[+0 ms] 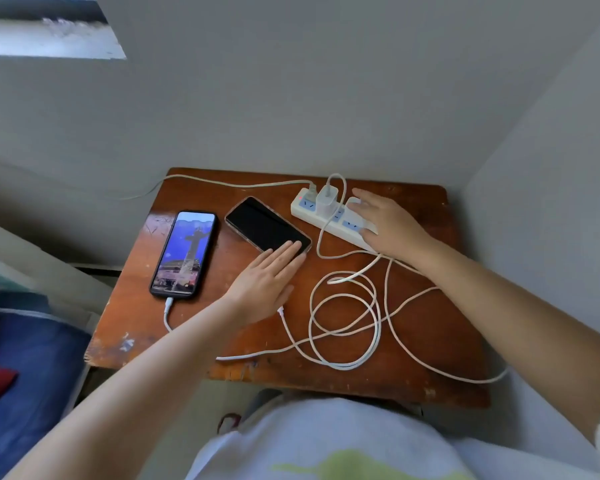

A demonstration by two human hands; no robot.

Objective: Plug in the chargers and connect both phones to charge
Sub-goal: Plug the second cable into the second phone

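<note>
The loose cable plug [280,310] beside the flat, empty left hand [264,282] could snag coils; the right hand [388,225], open, grips nothing on the power strip [329,220].

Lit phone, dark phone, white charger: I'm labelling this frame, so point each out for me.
Lit phone [184,252]: head view, middle of its glowing screen.
Dark phone [262,224]: head view, centre of its black screen.
White charger [327,197]: head view, front face of its body.

Both bare forearms reach toward twelve o'clock; the left hand [264,282] lies flat, fingers together, the right hand [390,225] spread palm-down.
</note>
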